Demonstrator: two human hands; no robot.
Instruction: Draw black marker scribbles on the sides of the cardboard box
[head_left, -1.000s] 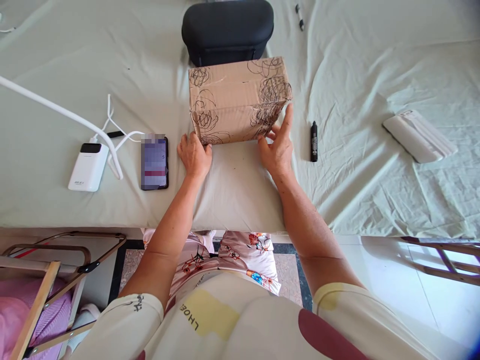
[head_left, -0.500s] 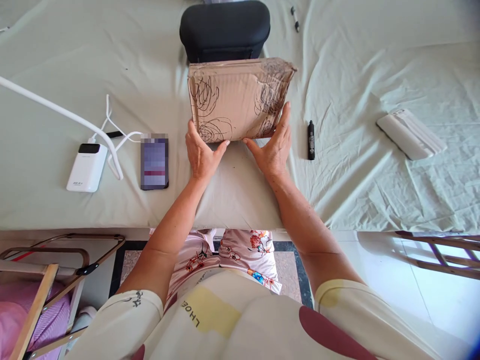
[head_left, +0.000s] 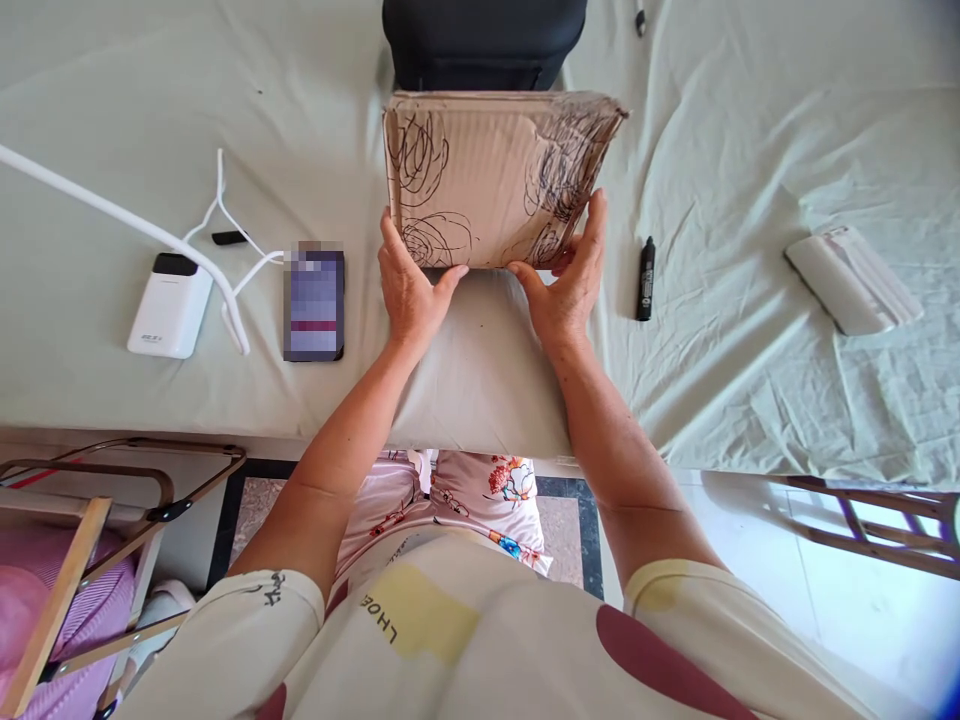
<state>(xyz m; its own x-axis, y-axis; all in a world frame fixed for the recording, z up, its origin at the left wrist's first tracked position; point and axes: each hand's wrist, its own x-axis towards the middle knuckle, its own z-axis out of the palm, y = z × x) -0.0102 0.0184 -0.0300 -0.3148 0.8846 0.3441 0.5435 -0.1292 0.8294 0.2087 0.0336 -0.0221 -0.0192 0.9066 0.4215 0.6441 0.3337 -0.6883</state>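
Between my two hands is a brown cardboard box (head_left: 491, 180) with black scribbled loops in its corners and a creased upper right edge. My left hand (head_left: 416, 295) grips its lower left corner, thumb along the near edge and fingers up the side. My right hand (head_left: 566, 290) holds the lower right corner the same way, with its fingertips partly hidden behind the box. Just beyond the box stands a black hard case (head_left: 484, 45), cut off by the top of the view. To the right of my right hand lies a black marker (head_left: 646, 280).
A pale green cloth (head_left: 480, 370) covers the table. At left are a white power bank (head_left: 169, 310) with cables, a phone (head_left: 315, 305) and a white curved tube (head_left: 112, 205). A white packet (head_left: 855, 280) lies right; a pen (head_left: 640, 22) is at the top. Folding chair frames stand below the table edge.
The view has shifted a little, so the case and pen sit higher and partly out of frame. Both hands keep hold of the box, which appears slightly larger and tilted much as before.
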